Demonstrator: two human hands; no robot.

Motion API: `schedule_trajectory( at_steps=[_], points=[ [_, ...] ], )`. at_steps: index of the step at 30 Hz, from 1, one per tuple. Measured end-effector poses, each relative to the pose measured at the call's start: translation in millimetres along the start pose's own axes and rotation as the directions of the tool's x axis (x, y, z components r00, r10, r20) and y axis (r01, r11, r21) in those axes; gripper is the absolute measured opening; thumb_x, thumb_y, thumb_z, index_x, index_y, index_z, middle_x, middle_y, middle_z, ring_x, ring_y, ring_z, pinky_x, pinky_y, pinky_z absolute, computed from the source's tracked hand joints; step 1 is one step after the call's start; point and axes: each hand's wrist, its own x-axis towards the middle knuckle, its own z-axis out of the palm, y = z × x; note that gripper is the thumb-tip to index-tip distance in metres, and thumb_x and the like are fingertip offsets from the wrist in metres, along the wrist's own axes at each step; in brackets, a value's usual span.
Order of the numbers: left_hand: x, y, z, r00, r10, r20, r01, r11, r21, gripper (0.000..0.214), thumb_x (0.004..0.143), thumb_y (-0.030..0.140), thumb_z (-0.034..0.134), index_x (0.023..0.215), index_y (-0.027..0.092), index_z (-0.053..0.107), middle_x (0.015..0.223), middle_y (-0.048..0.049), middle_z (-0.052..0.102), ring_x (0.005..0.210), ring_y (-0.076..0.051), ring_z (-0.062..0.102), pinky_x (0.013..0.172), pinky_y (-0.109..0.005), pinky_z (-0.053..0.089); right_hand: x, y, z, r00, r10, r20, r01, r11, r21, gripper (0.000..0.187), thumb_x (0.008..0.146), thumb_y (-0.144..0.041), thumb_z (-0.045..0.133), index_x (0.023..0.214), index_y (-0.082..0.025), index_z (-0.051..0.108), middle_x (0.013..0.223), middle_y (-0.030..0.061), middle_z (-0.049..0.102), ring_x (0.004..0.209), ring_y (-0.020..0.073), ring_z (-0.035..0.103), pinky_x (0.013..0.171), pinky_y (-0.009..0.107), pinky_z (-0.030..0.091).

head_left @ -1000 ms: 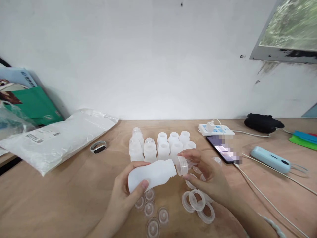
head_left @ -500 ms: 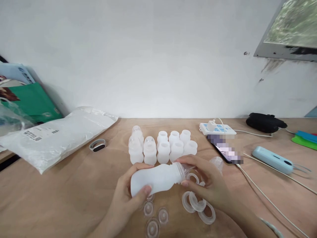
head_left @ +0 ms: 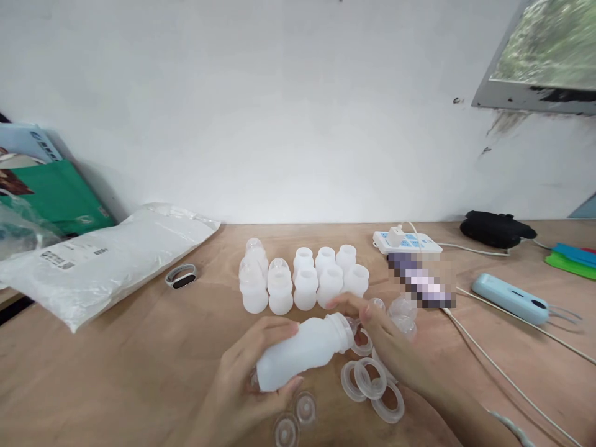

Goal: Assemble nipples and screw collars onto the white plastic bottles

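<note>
My left hand [head_left: 242,382] is wrapped round a white plastic bottle [head_left: 305,351] that lies tilted, neck up and to the right. My right hand [head_left: 384,344] pinches at the bottle's neck, fingers closed round a small clear cap piece there that I can barely make out. Behind the hands stand several white bottles [head_left: 305,279] in two rows; the left ones carry clear caps. Clear rings [head_left: 370,382] lie under my right hand, and small clear discs [head_left: 298,419] lie under my left hand.
A white plastic bag [head_left: 112,257] lies at the left with a wristband [head_left: 181,276] beside it. At the right are a power strip [head_left: 407,242], a blurred phone [head_left: 419,279] with cables, a light-blue device [head_left: 510,299], and a black object [head_left: 493,230]. The wall runs along the table's back edge.
The clear cap piece in my right hand has gone from just off the bottle's mouth onto its neck. Both hands and the bottle have sunk lower and a little to the right.
</note>
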Motion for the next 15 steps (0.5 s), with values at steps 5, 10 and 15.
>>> schedule_trajectory(
  at_steps=[5, 10, 15],
  points=[
    [3.9, 4.6, 3.0, 0.935, -0.355, -0.023, 0.345, 0.921, -0.180, 0.029, 0.082, 0.033, 0.073, 0.110, 0.028, 0.068, 0.085, -0.0002, 0.076, 0.059, -0.017, 0.067, 0.046, -0.020, 0.053, -1.0, -11.7, -11.7, 0.991, -0.091, 0.093, 0.086, 0.995, 0.056, 0.069, 0.085, -0.044, 0.074, 0.144, -0.039, 0.038, 0.139, 0.0064, 0.053, 0.115, 0.0235, 0.058, 0.088, 0.037, 0.052],
    [4.5, 6.2, 1.8, 0.948, -0.316, -0.025, 0.307, 0.935, -0.177, 0.031, 0.080, 0.030, 0.074, 0.111, 0.029, 0.068, 0.087, -0.0010, 0.077, 0.061, -0.018, 0.068, 0.048, -0.021, 0.054, -0.3, -7.6, -0.4, 0.998, 0.028, 0.060, -0.032, 0.998, 0.060, 0.034, 0.088, -0.041, 0.071, 0.115, -0.028, 0.056, 0.096, 0.0014, 0.068, 0.082, 0.0174, 0.064, 0.068, 0.029, 0.052],
    [4.3, 7.9, -0.6, 0.988, -0.152, 0.002, 0.152, 0.985, -0.079, 0.041, 0.076, 0.021, 0.076, 0.115, 0.031, 0.066, 0.099, -0.0023, 0.077, 0.073, -0.021, 0.073, 0.058, -0.024, 0.058, 2.0, -2.6, 4.2, 0.999, 0.038, 0.010, -0.038, 0.996, 0.083, 0.037, 0.098, -0.059, 0.049, 0.112, -0.026, 0.058, 0.092, 0.0033, 0.069, 0.076, 0.0182, 0.064, 0.063, 0.031, 0.052]
  ],
)
